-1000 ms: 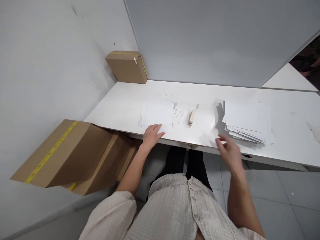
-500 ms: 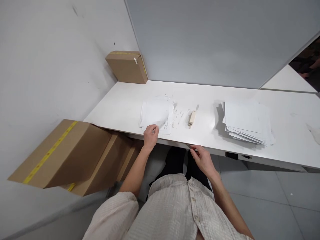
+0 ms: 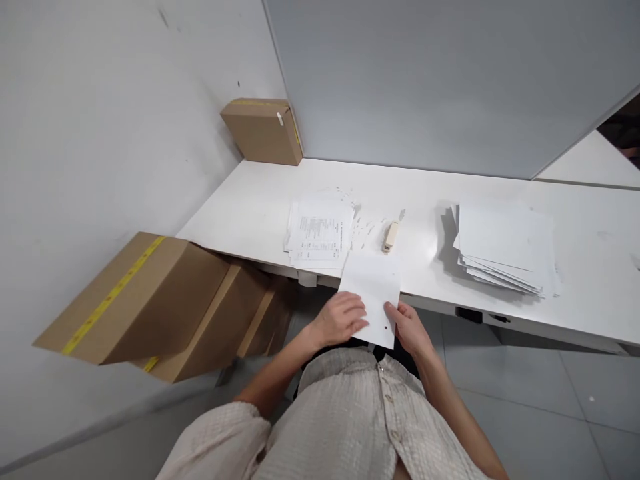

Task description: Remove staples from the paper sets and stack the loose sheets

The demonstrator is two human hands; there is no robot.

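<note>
A white sheet of paper (image 3: 373,287) lies across the desk's front edge, its near end out over my lap. A small dark round spot shows near its lower right corner. My left hand (image 3: 343,320) is on the sheet's left side, with its fingers across the top face. At the right edge, my right hand (image 3: 411,328) pinches the sheet, thumb on top and the other fingers mostly hidden beneath. Just beyond it is a small cream-coloured block-like tool (image 3: 391,235) with a metal end. A stack of printed sheets (image 3: 320,233) lies to the left.
A thicker, uneven pile of paper (image 3: 500,243) sits on the white desk (image 3: 240,213) at right. Small dark specks are scattered between the stacks. One cardboard box (image 3: 263,133) stands in the back corner; several taped boxes (image 3: 135,300) are stacked at left below the desk.
The top sheet has come off the left stack to the desk edge before me, exposing a printed page. My left hand moved right and nearer; my right hand now grips the sheet.
</note>
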